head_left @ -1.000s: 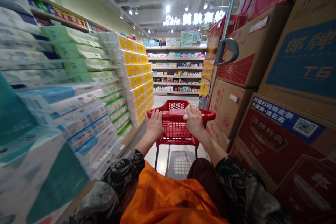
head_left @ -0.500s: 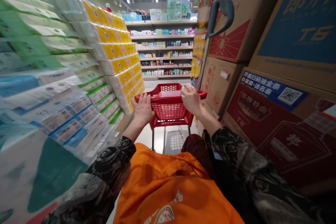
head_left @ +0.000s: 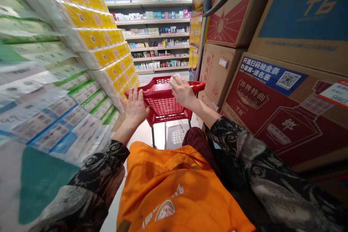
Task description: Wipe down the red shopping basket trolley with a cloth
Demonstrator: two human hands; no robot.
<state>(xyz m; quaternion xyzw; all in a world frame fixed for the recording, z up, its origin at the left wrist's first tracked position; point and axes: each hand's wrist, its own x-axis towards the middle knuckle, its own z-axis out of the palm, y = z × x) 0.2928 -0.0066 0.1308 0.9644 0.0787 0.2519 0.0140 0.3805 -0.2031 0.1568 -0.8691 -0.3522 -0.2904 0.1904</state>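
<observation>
Supermarket aisle [head_left: 163,74], catalogued by us from the trolley outward.

Item 1: red plastic shopping trolley [head_left: 160,98], standing on the tiled floor [head_left: 143,134] ahead of the body, with a mesh basket [head_left: 165,108] on thin metal legs [head_left: 153,136]. We judge it light and stiff, with its moulded top rail [head_left: 197,86] the natural place to take hold, though the smooth plastic may slip a little.

Item 2: right hand [head_left: 181,91], curled over the rail's right side, pressing a small white wad [head_left: 174,79], possibly tissue, against it.

Item 3: left hand [head_left: 134,108], fingers spread and not wrapped, at the rail's left end; we cannot tell how firmly it bears.

Beyond: patterned sleeves [head_left: 239,141] and an orange apron [head_left: 165,188] nearest us; stacked toilet-roll packs [head_left: 100,38] along the left; printed cardboard cartons [head_left: 272,112] along the right; shelves of skincare products [head_left: 154,36] at the far end.
</observation>
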